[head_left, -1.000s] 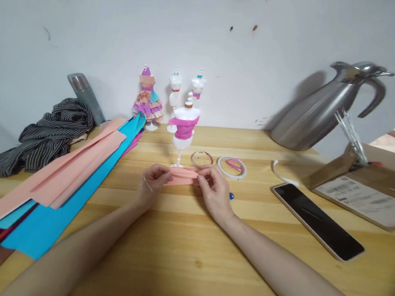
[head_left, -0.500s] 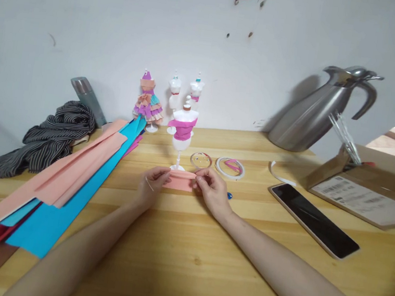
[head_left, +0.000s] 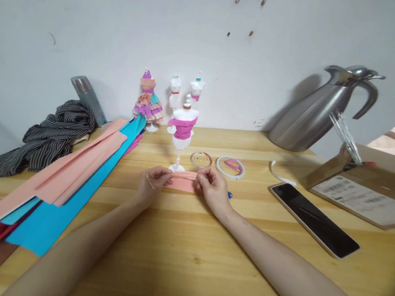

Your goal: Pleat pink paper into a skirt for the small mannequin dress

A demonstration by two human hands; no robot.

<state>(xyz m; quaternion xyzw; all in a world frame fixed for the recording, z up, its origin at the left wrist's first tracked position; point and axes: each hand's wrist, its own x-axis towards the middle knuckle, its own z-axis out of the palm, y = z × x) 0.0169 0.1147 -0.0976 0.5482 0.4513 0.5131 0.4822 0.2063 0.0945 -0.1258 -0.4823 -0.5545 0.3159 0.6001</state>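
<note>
Between my two hands is a small piece of peach crepe paper [head_left: 182, 184], its upper edge folded over. My left hand [head_left: 152, 183] pinches its left end, and my right hand [head_left: 213, 189] pinches its right end. Just behind it stands a small white mannequin [head_left: 180, 143] with a magenta paper band [head_left: 184, 128] around its chest. The mannequin's round base is partly hidden by the peach paper. A roll of white tape [head_left: 218, 167] with a pink scrap in it lies past my right hand, beside a clear ring-shaped container [head_left: 201, 159].
Long crepe paper sheets [head_left: 71, 165] lie at left, beside a striped cloth [head_left: 45, 140] and a bottle [head_left: 89, 100]. A dressed mannequin [head_left: 149, 100] and two white ones stand along the wall. At right are a phone [head_left: 314, 219], a cardboard box [head_left: 370, 190] and a steel jug [head_left: 311, 112].
The peach paper has shifted slightly to the right, and its folded upper edge looks flatter. Both hands still pinch its ends.
</note>
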